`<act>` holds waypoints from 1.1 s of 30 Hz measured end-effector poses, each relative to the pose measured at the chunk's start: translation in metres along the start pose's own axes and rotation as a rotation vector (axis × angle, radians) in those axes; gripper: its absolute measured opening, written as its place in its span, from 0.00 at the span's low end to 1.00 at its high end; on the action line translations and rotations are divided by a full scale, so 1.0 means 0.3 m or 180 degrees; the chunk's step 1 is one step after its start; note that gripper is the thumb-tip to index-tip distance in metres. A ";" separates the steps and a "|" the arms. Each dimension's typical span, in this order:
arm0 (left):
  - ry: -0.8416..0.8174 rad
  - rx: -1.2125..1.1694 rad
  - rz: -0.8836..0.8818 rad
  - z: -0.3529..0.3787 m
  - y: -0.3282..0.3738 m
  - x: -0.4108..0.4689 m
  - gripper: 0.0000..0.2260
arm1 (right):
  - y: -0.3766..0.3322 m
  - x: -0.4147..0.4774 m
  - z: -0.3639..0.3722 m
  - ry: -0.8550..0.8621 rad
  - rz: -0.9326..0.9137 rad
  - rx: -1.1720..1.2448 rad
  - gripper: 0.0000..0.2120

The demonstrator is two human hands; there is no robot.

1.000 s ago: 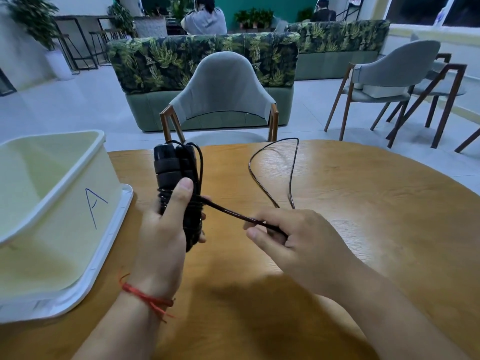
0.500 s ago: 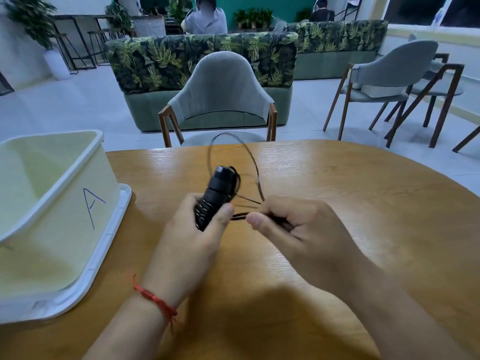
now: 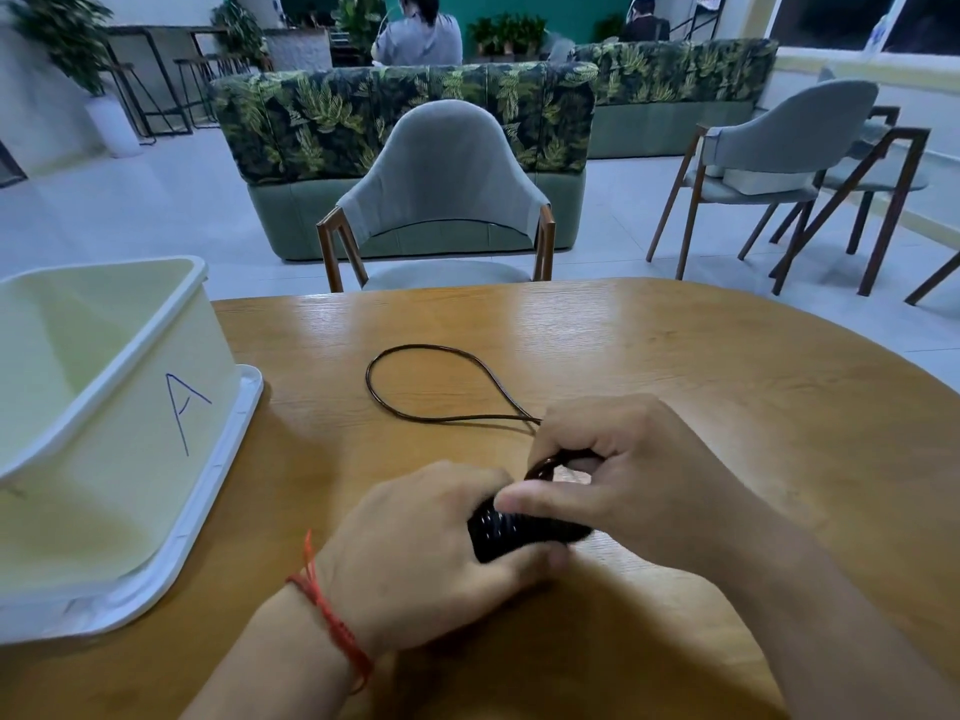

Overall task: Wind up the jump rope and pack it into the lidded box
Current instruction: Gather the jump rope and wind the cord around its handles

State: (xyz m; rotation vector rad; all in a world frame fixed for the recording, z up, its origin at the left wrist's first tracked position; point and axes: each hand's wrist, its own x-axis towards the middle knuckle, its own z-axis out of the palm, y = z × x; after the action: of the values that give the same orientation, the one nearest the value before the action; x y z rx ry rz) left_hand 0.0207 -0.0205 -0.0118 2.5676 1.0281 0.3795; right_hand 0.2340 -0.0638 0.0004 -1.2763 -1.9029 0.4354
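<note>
1. The left hand [image 3: 415, 553], wearing a red string bracelet [image 3: 332, 615] at the wrist, is clenching its fingers around the black ribbed jump-rope handles [image 3: 519, 532], which are now lying low and nearly flat over the round wooden table [image 3: 675, 387]; a second ago they were standing upright in that fist.
2. The right hand [image 3: 623, 480] is pressing in against the handles, its thumb lying across the wound coils and its fingers [image 3: 576, 433] pinching the thin dark cord where it meets the bundle.
3. The loose cord [image 3: 415, 381] is now lying as one small teardrop loop on the table just beyond the hands, where half a second ago it was arching in the air. Judging by that, the winding is nearly finished, with only this last length left to wrap or tuck in.
4. The pale cream plastic box [image 3: 104, 407], marked with a blue letter A, is standing open at the left on what looks like its white lid [image 3: 218, 491], close to the left hand but holding no rope yet, so packing and closing are still to come.
5. Past the table edge a grey upholstered chair [image 3: 441, 184] is facing in, with a leaf-patterned sofa [image 3: 405, 116] behind it, more chairs to the right, and potted plants along the far wall.
</note>
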 end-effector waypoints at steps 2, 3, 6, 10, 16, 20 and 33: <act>-0.0244 -0.0101 0.0343 -0.011 0.000 -0.010 0.27 | 0.006 -0.002 -0.018 -0.0116 0.0167 0.0399 0.15; -0.0306 -0.0151 0.0514 -0.016 0.001 -0.016 0.26 | 0.013 -0.003 -0.025 -0.0286 0.0352 0.0669 0.15; -0.0379 -0.0385 0.0995 -0.013 0.006 -0.024 0.22 | 0.039 -0.005 -0.039 -0.0828 0.0814 0.1339 0.12; 0.0003 -0.1342 0.1156 -0.011 -0.010 -0.015 0.19 | 0.040 0.003 -0.027 -0.0643 0.0871 0.1930 0.09; 0.1018 -0.2239 0.0698 0.008 -0.017 -0.025 0.21 | 0.038 0.026 0.046 0.0151 0.0694 0.2603 0.17; 0.1489 -0.2983 0.0350 0.015 -0.012 -0.012 0.20 | 0.015 0.011 0.071 0.0456 0.0616 0.1909 0.13; 0.1821 -0.1848 -0.0858 -0.004 -0.068 0.022 0.11 | -0.024 -0.028 0.056 0.0346 0.0372 -0.0456 0.17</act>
State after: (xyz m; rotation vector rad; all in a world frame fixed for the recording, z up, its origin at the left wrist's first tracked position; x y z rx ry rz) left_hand 0.0125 -0.0017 -0.0184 1.8048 1.1997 1.1830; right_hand 0.2184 -0.0721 -0.0089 -1.4802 -1.8008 0.2868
